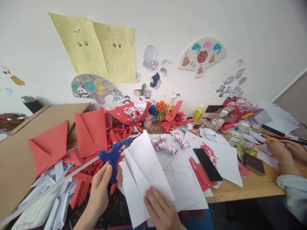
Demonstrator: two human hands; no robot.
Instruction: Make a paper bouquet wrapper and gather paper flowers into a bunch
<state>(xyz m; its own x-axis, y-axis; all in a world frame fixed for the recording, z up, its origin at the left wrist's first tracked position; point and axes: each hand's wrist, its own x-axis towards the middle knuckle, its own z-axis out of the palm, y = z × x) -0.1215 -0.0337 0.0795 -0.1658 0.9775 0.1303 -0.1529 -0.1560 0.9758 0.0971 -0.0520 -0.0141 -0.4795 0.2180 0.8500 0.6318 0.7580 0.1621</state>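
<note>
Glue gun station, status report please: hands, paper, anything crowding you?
Left hand grips blue glue gun. Right hand flat on folded white paper. Black phone beside sheet; co-worker's hands far right.

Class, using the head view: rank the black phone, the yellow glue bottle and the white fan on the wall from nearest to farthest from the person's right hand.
Measured from the right hand, which presses on white paper:
1. Black phone, lying on the table just to its right.
2. Yellow glue bottle, standing farther back by the wall.
3. White fan, highest up on the wall.
</note>
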